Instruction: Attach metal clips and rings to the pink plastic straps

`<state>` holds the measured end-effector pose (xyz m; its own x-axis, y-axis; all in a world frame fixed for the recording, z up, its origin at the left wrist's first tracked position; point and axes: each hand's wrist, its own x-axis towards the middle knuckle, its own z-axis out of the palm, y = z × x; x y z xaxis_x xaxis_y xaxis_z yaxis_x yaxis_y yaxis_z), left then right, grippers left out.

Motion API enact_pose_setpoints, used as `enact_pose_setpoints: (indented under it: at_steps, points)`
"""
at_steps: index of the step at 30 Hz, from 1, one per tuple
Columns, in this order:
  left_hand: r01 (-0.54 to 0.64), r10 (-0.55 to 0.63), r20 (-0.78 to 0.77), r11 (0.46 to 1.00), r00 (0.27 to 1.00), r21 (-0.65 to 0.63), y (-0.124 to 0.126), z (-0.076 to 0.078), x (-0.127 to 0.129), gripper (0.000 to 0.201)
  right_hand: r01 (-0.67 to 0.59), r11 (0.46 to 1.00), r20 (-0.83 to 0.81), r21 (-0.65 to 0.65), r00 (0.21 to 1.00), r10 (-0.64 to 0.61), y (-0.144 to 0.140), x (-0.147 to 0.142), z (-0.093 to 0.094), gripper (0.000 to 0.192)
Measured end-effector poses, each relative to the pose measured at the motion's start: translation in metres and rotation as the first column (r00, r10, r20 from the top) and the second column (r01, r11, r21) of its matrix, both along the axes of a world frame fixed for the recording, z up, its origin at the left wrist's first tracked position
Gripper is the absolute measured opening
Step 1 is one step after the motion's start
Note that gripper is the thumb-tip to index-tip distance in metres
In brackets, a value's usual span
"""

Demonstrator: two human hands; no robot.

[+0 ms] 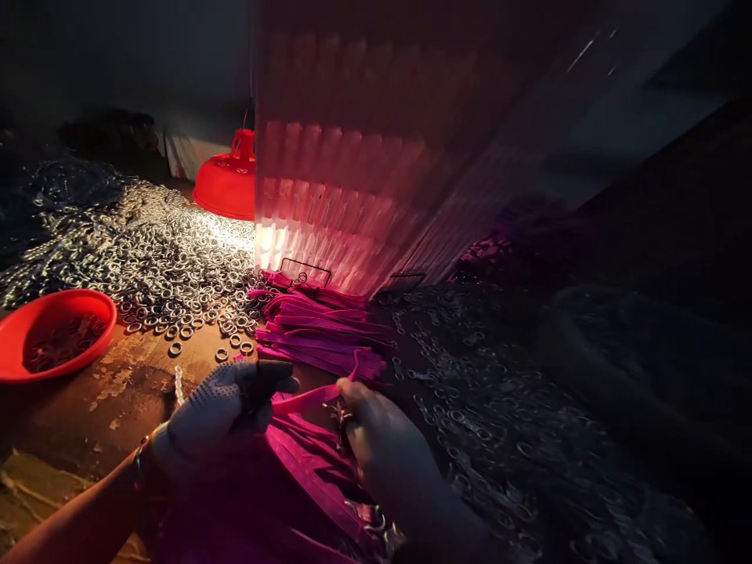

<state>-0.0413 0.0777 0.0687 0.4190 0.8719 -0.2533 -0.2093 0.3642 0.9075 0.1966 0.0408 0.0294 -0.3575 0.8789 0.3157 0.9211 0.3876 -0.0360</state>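
A magenta fabric strip (pixel 309 399) is stretched between my two hands. My left hand (pixel 215 403), in a dotted white glove with dark fingers, grips the strip's left part. The thumb and forefinger of my right hand (pixel 379 435) pinch its other end, which pokes up past the thumb. Small metal pieces (pixel 339 415) show just under those fingers; their kind is too dark to make out. Below both hands hangs a mass of more magenta strips (pixel 305 470). Beyond them, a stack of magenta strips (pixel 323 325) lies on the table.
A big heap of metal rings (pixel 182 266) fills the back left under a red lamp (pixel 226 184). An orange-red bowl (pixel 109 313) with small pieces inside stands at the left. A translucent ribbed panel (pixel 341 180) rises behind the strips. Chained metal links (pixel 487 415) spread across the dim right.
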Motion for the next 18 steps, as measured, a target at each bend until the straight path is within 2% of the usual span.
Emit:
enact_pose_setpoints:
  at_steps: [4,7,10,14,18]
  points:
    - [0.162,-0.155,-0.112,0.985,0.982,0.055,0.009,0.012,0.024,0.039,-0.034,0.991,-0.204,-0.132,0.979,0.006,-0.042,-0.014,0.015,0.049]
    - [0.369,-0.364,-0.134,0.929,0.922,0.016,0.008,0.016,0.045,0.031,-0.116,0.972,-0.279,-0.202,0.959,0.057,-0.059,-0.021,0.022,0.057]
    - [0.492,-0.487,-0.154,0.87,0.86,-0.001,0.003,0.015,0.061,0.024,-0.186,0.957,-0.298,-0.222,0.948,0.115,-0.068,-0.023,0.023,0.055]
    - [0.502,-0.495,-0.171,0.865,0.852,-0.003,-0.004,0.016,0.067,0.018,-0.169,0.97,-0.28,-0.173,0.953,0.116,-0.077,-0.02,0.022,0.046]
    - [0.41,-0.407,-0.121,0.912,0.905,-0.002,-0.018,0.019,0.065,0.026,-0.061,0.995,-0.473,-0.073,0.881,0.019,-0.086,-0.002,0.026,0.039]
